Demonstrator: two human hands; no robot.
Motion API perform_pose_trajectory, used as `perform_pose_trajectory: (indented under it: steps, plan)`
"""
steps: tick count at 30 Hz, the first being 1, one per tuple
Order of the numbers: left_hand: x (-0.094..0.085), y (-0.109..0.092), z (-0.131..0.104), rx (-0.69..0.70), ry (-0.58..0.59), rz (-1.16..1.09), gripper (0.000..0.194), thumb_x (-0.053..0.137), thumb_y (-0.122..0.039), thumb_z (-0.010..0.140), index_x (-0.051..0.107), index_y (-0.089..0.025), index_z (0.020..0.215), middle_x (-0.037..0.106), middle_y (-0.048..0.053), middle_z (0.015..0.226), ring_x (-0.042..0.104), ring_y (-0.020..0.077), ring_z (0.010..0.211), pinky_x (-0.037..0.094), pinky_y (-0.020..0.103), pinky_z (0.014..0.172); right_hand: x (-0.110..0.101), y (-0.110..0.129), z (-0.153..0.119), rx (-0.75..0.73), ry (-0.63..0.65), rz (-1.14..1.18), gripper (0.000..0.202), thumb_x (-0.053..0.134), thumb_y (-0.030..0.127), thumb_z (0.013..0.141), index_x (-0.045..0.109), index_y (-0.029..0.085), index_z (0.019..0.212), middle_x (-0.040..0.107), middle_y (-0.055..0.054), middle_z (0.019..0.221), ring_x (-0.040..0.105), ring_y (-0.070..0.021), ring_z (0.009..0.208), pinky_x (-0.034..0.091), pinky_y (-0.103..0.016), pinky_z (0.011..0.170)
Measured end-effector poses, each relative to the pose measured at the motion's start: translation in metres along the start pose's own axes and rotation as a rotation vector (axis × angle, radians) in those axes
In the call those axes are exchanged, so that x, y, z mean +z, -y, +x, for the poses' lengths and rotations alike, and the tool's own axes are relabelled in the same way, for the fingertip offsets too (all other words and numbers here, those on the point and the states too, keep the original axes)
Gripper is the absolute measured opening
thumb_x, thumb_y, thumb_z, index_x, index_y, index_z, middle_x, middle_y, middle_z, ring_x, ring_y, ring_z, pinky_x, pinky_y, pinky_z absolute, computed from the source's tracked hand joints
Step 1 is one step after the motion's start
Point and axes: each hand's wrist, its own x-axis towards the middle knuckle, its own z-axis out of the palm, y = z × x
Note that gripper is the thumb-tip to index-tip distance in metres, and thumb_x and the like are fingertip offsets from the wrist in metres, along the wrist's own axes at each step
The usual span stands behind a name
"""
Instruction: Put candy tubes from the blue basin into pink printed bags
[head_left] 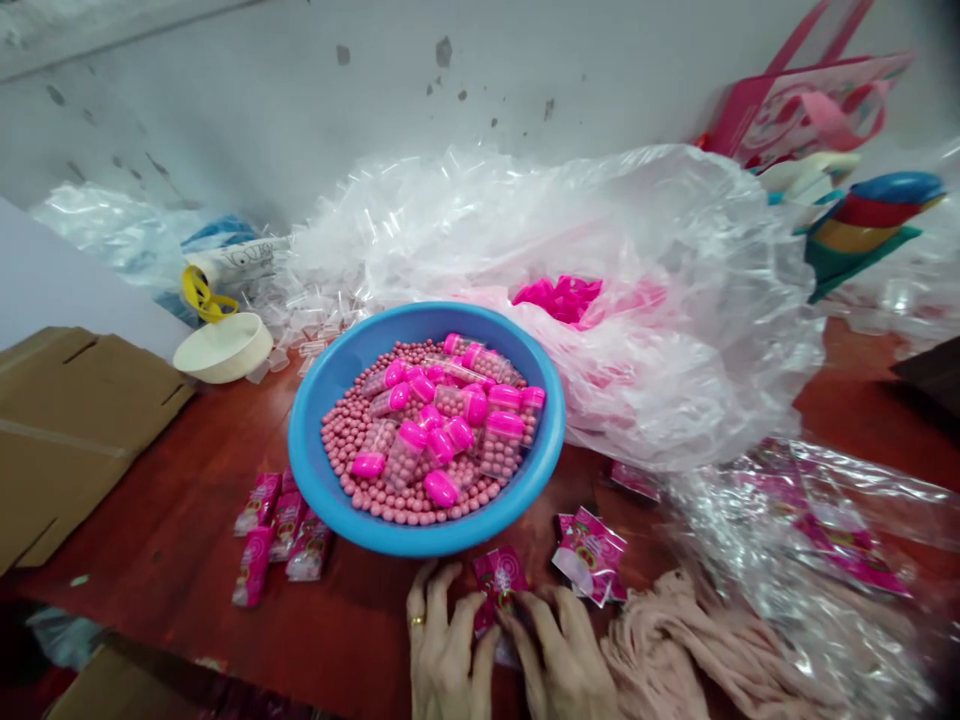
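Note:
A small pink printed packet (501,572) lies at the table's front edge, between my two hands. My left hand (448,645), a ring on one finger, has its curled fingers and thumb at the packet's left and lower side. On the packet's lower right, my right hand (559,650) presses with bent fingertips. The packet's lower end is partly hidden by the fingers. Just beyond is a blue basin (424,540) with pink beads (341,430) and several clear, pink-capped tubes (409,445) of beads. Flat pink packets (590,555) lie right of my hands; filled ones (289,525) lie left.
A big clear plastic bag (675,330) with pink caps (562,298) spreads behind the basin. At the back left are loose clear tubes (322,315), a white bowl (223,350) and cardboard (82,430). A beige cloth (697,640) and clear wrapping (795,570) lie right.

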Motion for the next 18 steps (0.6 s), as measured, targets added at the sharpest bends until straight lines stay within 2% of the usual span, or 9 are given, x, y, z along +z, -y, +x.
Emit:
perform_pose_trajectory:
  steps: [4, 10, 13, 15, 17, 18]
  plan:
    - [-0.003, 0.002, -0.001, -0.064, 0.017, -0.079, 0.022, 0.056, -0.006, 0.080, 0.065, -0.022, 0.092, 0.058, 0.011, 0.118, 0.047, 0.0303, 0.116, 0.042, 0.047, 0.094, 0.019, 0.011, 0.001, 0.057, -0.024, 0.043, 0.029, 0.042, 0.025, 0.097, 0.067, 0.019, 0.083, 0.064, -0.005, 0.074, 0.064, -0.0162, 0.065, 0.050, -0.024, 0.058]
    - [-0.018, -0.010, 0.014, -0.386, -0.078, -0.382, 0.010, 0.069, -0.024, 0.075, 0.072, -0.023, 0.085, 0.069, 0.009, 0.090, 0.054, 0.0298, 0.093, 0.041, 0.044, 0.085, 0.004, 0.014, 0.002, 0.092, -0.076, 0.156, 0.030, 0.041, 0.026, 0.097, 0.070, 0.018, 0.090, 0.063, -0.008, 0.079, 0.064, -0.0166, 0.071, 0.052, -0.025, 0.064]
    - [-0.024, -0.016, 0.026, -0.612, 0.044, -0.656, 0.015, 0.070, -0.034, 0.075, 0.074, -0.019, 0.074, 0.068, 0.007, 0.076, 0.056, 0.0249, 0.079, 0.044, 0.035, 0.072, -0.005, 0.019, 0.005, 0.082, -0.085, 0.182, 0.025, 0.048, 0.022, 0.094, 0.073, 0.023, 0.088, 0.063, -0.005, 0.072, 0.059, -0.0168, 0.065, 0.049, -0.027, 0.060]
    - [-0.025, -0.019, 0.033, -0.763, 0.137, -0.843, 0.025, 0.067, -0.037, 0.076, 0.072, -0.016, 0.064, 0.065, 0.005, 0.066, 0.056, 0.0207, 0.066, 0.045, 0.032, 0.063, -0.008, 0.023, 0.007, 0.077, -0.090, 0.194, 0.023, 0.052, 0.022, 0.092, 0.074, 0.026, 0.086, 0.065, -0.005, 0.072, 0.060, -0.0181, 0.068, 0.049, -0.028, 0.062]
    - [-0.026, -0.022, 0.038, -0.861, 0.175, -0.967, 0.026, 0.066, -0.038, 0.077, 0.073, -0.014, 0.068, 0.065, 0.004, 0.062, 0.057, 0.0187, 0.061, 0.047, 0.030, 0.060, -0.009, 0.026, 0.007, 0.133, -0.106, 0.216, 0.020, 0.054, 0.031, 0.091, 0.072, 0.025, 0.097, 0.067, -0.008, 0.087, 0.063, -0.0214, 0.081, 0.052, -0.031, 0.069]
    - [-0.027, -0.023, 0.040, -0.911, 0.181, -1.040, 0.024, 0.068, -0.037, 0.076, 0.075, -0.014, 0.072, 0.067, 0.005, 0.063, 0.058, 0.0182, 0.061, 0.047, 0.030, 0.061, -0.009, 0.027, 0.007, 0.198, -0.115, 0.254, 0.026, 0.055, 0.038, 0.090, 0.069, 0.023, 0.105, 0.067, -0.010, 0.096, 0.063, -0.0228, 0.088, 0.053, -0.032, 0.073]
